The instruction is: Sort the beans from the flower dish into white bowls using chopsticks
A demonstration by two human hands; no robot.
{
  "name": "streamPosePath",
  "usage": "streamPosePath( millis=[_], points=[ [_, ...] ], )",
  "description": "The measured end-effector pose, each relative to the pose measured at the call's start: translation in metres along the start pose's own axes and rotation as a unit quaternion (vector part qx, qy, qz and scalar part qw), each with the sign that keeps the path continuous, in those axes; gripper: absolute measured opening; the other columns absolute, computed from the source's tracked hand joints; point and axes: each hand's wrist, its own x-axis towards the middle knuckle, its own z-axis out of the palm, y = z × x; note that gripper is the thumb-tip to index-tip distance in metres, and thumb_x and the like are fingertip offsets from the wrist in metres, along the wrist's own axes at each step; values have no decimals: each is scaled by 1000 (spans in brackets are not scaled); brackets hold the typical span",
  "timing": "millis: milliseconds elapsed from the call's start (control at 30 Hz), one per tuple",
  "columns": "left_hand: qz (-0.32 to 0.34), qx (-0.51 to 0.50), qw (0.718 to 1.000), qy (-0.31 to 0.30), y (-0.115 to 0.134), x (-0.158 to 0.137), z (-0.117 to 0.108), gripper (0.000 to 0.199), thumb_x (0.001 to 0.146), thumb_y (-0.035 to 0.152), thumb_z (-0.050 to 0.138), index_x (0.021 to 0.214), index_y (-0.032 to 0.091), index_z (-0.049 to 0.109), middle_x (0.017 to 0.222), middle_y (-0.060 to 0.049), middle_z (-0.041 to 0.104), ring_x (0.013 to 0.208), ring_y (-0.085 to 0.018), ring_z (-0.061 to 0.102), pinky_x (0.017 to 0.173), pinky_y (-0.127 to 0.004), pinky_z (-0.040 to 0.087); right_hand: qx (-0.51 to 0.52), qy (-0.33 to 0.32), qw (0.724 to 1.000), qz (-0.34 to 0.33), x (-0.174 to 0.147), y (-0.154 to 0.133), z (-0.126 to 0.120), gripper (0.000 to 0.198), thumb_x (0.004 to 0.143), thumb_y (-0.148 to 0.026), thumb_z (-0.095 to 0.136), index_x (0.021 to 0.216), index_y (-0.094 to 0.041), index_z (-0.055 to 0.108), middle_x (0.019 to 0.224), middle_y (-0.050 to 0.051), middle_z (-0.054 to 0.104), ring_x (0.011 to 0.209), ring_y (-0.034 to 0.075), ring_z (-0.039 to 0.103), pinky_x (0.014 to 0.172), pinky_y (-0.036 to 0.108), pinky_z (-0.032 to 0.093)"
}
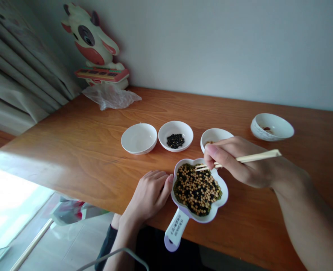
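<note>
A white and lilac flower-shaped scoop [225,195] lies at the table's front edge, its labelled handle sticking out past it. Mixed beans [197,190] fill it: yellowish, black and some green. My right hand [236,160] is closed around a pair of wooden chopsticks [258,156], whose tips touch the beans near the scoop's far side. I cannot see a bean pinched between the tips. My left hand [153,192] rests on the table with fingers curled, its thumb against the scoop's left rim.
Behind the scoop stand a white bowl [138,139], another bowl [187,130] with black beans, and a third bowl [217,133] with yellowish beans, partly hidden by my right hand. A deeper bowl [282,130] stands farther right. A plastic bag [110,96] and cow toy [98,49] are back left.
</note>
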Motion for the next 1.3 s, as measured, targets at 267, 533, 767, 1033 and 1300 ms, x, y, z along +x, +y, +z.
streamPosePath(
  millis=[267, 533, 767, 1033, 1300],
  points=[
    [0, 1, 1000, 1, 1, 0, 0, 41, 113, 31, 35, 76, 20, 48, 77, -3, 60, 73, -17, 55, 76, -32, 42, 2, 22, 1000, -13, -2, 0, -3, 61, 112, -54, 27, 75, -21, 63, 72, 2, 67, 69, 17, 59, 72, 35, 38],
    [1, 0, 1000, -1, -1, 0, 1, 39, 113, 30, 36, 76, 20, 46, 76, -2, 60, 72, -16, 54, 76, -32, 41, 25, 140, 990, 4, -30, 6, -40, 65, 109, -58, 28, 73, -25, 70, 75, 4, 71, 74, 22, 62, 76, 39, 41],
    [4, -6, 1000, 3, -2, 0, 2, 36, 111, 27, 39, 76, 21, 48, 76, -3, 62, 71, -17, 56, 74, -31, 43, -16, 213, 975, 61, -38, 35, -58, 64, 108, -63, 31, 74, -25, 71, 73, 6, 70, 70, 21, 60, 71, 39, 41],
    [-5, 1, 1000, -8, -4, -1, 3, 37, 112, 30, 37, 77, 21, 47, 78, -3, 63, 73, -18, 56, 76, -32, 43, -78, 172, 979, 84, -24, 56, -48, 65, 108, -62, 31, 78, -25, 75, 75, 3, 76, 73, 21, 66, 70, 33, 42],
    [-9, -12, 1000, -13, -4, 1, 2, 38, 112, 31, 36, 76, 22, 45, 77, -2, 61, 73, -18, 55, 75, -32, 41, -84, 158, 978, 103, -20, 56, -45, 68, 109, -61, 30, 78, -21, 75, 73, 4, 75, 70, 19, 66, 72, 32, 42]
  ],
)
